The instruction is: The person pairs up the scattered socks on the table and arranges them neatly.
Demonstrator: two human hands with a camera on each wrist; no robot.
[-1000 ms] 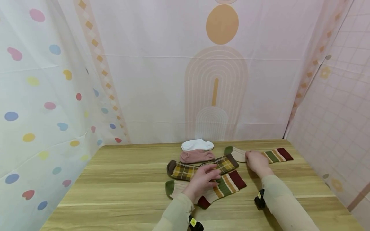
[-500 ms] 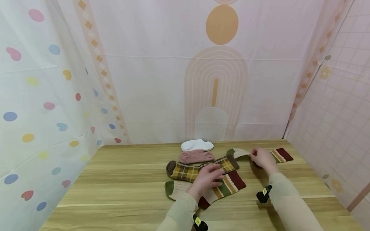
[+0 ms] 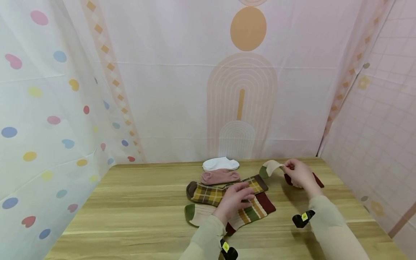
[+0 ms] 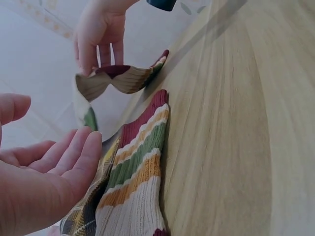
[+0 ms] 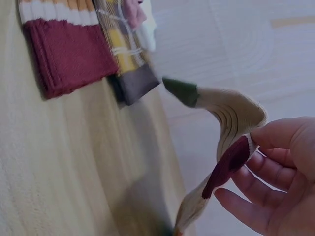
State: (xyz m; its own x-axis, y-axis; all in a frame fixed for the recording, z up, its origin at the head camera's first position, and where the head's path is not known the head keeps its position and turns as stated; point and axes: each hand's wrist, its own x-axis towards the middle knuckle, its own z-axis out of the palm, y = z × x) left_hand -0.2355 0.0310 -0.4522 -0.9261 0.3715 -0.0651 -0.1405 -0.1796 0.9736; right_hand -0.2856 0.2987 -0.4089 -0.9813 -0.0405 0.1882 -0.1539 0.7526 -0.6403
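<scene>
My right hand (image 3: 299,174) pinches a striped sock (image 5: 231,115) near its maroon heel and lifts its middle off the table. The sock's green toe droops to the left, and its cuff end hangs to the right. Over the other striped sock (image 3: 256,212) hovers my left hand (image 3: 234,202), fingers loosely spread and holding nothing. That sock lies flat, its green toe to the left and maroon cuff to the right; the left hand hides part of it in the head view. Just behind lies a yellow-and-brown plaid sock (image 3: 204,194), partly overlapped.
Behind the plaid sock lie a pink sock (image 3: 221,176) and a white sock (image 3: 221,164), near the back edge of the wooden table (image 3: 130,209). Printed curtains (image 3: 169,108) stand behind the table and on both sides.
My right hand has raised the striped sock from lying flat and shifted it slightly right, so its toe now dangles. My left hand has drifted a little to the right.
</scene>
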